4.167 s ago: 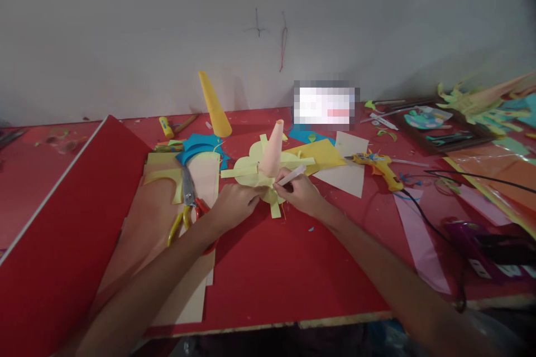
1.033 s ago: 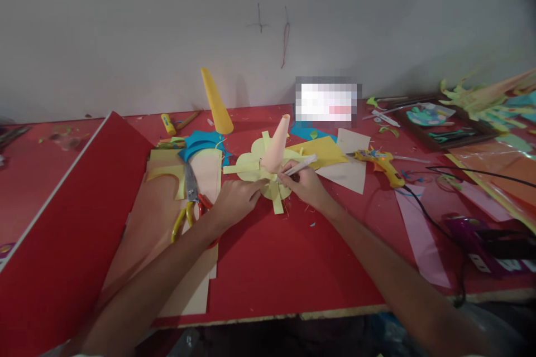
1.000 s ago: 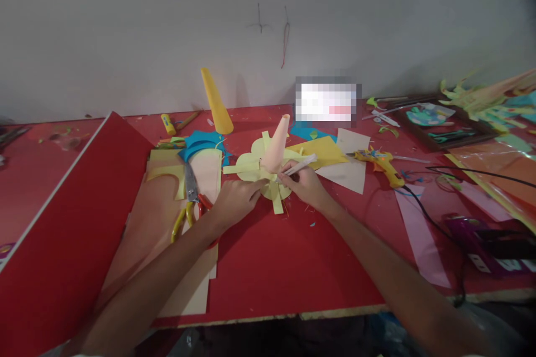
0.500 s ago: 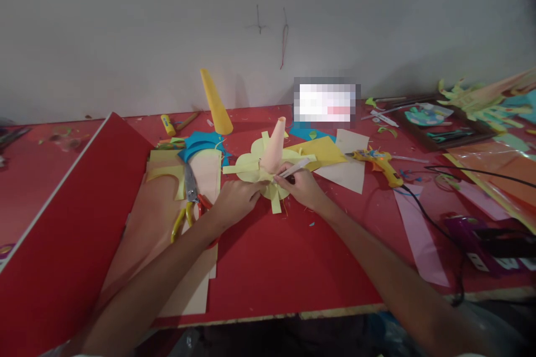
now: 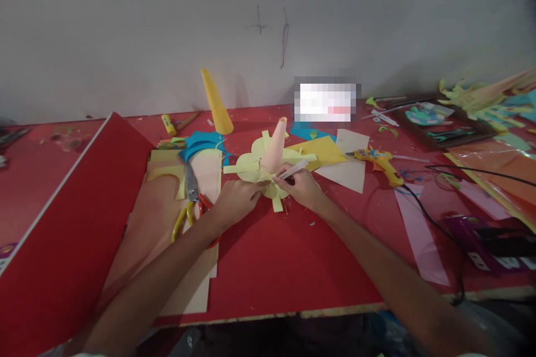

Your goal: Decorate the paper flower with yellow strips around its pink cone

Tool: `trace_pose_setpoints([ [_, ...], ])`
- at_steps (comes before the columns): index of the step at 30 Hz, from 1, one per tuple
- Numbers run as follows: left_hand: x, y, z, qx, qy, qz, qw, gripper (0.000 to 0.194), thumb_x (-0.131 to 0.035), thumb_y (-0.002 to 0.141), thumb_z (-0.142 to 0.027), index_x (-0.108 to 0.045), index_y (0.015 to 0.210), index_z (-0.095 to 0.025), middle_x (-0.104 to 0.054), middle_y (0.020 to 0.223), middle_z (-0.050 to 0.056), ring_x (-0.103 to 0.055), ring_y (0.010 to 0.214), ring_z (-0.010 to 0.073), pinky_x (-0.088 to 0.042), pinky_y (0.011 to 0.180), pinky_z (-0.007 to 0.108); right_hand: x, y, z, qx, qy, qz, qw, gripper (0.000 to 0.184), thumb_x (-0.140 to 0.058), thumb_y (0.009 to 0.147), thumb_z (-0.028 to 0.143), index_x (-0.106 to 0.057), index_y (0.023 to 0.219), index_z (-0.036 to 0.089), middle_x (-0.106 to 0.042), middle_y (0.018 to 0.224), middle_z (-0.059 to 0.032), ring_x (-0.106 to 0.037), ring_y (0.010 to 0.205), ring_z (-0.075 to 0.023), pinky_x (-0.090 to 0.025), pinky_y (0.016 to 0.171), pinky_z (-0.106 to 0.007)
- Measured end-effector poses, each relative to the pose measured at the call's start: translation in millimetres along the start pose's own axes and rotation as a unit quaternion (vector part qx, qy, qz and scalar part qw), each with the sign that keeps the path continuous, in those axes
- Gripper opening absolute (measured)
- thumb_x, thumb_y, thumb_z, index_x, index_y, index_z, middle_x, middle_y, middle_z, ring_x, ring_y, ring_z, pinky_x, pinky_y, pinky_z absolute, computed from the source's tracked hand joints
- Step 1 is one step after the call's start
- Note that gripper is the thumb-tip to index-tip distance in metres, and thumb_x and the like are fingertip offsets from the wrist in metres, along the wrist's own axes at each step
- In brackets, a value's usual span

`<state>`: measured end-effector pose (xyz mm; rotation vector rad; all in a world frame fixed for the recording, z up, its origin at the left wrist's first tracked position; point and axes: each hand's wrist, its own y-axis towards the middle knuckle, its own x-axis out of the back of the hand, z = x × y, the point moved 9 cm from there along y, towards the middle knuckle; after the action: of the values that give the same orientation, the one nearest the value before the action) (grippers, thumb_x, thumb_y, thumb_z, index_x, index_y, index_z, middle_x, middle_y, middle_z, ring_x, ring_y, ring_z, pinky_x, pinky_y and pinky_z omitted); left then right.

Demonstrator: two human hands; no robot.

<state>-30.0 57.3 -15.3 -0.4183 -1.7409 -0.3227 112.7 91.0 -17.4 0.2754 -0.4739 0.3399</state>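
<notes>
In the middle of the table lies a pale yellow-green paper flower (image 5: pixel 250 168) with strips sticking out around it. A peach paper cone (image 5: pixel 274 148) stands upright at its centre. My left hand (image 5: pixel 238 201) is closed at the flower's near left edge, its fingertips on the paper by the cone's foot. My right hand (image 5: pixel 305 187) pinches a slim white pen-like stick (image 5: pixel 295 169), its lower end near the cone's base. The exact contact at the fingertips is hard to see.
Scissors (image 5: pixel 191 189) lie on peach paper sheets (image 5: pixel 146 245) at left, beside a raised red board (image 5: pixel 71 206). A yellow cone (image 5: pixel 216 101) stands behind. At right are a yellow glue gun (image 5: pixel 383 167) with a black cord, pink strips (image 5: pixel 419 234) and a framed tray (image 5: pixel 419 136).
Almost nothing differs. Both hands stay at the flower, and the white stick in my right hand has shifted very slightly.
</notes>
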Motion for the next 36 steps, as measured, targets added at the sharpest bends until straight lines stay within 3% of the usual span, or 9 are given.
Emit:
trace_pose_setpoints([
  [12, -0.8, 0, 1, -0.006, 0.003, -0.010, 1.000, 0.044, -0.049, 0.095, -0.017, -0.071, 0.130, -0.030, -0.081, 0.094, 0.008, -0.071, 0.075, 0.0214, -0.047, 0.065, 0.028, 2, -2, 1, 0.002, 0.005, -0.002, 1.000, 0.026, -0.058, 0.092, 0.045, -0.054, 0.079, 0.023, -0.061, 0.069, 0.0000, -0.056, 0.063, -0.0166, -0.038, 0.060, -0.027],
  [17, -0.2, 0, 1, -0.001, 0.003, -0.004, 1.000, 0.045, -0.048, 0.095, -0.016, -0.070, 0.132, -0.029, -0.080, 0.096, 0.008, -0.072, 0.078, 0.0210, -0.047, 0.067, 0.028, 3, 0, 1, 0.002, -0.013, -0.018, 1.000, 0.025, -0.057, 0.090, 0.042, -0.049, 0.075, 0.023, -0.053, 0.061, 0.0026, -0.049, 0.057, -0.0149, -0.036, 0.058, -0.027],
  [24, 1.3, -1, 0, -0.007, 0.009, -0.010, 1.000, 0.045, -0.047, 0.095, -0.016, -0.071, 0.130, -0.031, -0.081, 0.093, 0.007, -0.072, 0.075, 0.0216, -0.043, 0.062, 0.028, 4, -2, 0, -0.005, 0.033, -0.010, 0.999, 0.024, -0.060, 0.089, 0.042, -0.054, 0.076, 0.022, -0.054, 0.063, 0.0027, -0.048, 0.058, -0.0140, -0.036, 0.058, -0.027],
  [29, 6.9, -6, -7, -0.059, -0.010, -0.042, 0.997, 0.042, -0.048, 0.093, -0.014, -0.075, 0.121, -0.027, -0.080, 0.085, 0.005, -0.069, 0.066, 0.0169, -0.039, 0.058, 0.025, 19, -14, 2, -0.016, 0.068, -0.072, 0.995, 0.024, -0.060, 0.092, 0.041, -0.056, 0.078, 0.022, -0.053, 0.063, 0.0030, -0.045, 0.055, -0.0127, -0.033, 0.054, -0.027],
  [36, 6.0, -11, -17, -0.123, -0.003, -0.038, 0.992, 0.041, -0.047, 0.092, -0.012, -0.076, 0.118, -0.025, -0.079, 0.080, 0.003, -0.067, 0.063, 0.0156, -0.036, 0.055, 0.025, 8, -20, 3, -0.021, 0.109, -0.019, 0.994, 0.012, -0.061, 0.089, 0.033, -0.056, 0.085, 0.023, -0.058, 0.073, 0.0019, -0.049, 0.061, -0.0131, -0.037, 0.056, -0.026],
])
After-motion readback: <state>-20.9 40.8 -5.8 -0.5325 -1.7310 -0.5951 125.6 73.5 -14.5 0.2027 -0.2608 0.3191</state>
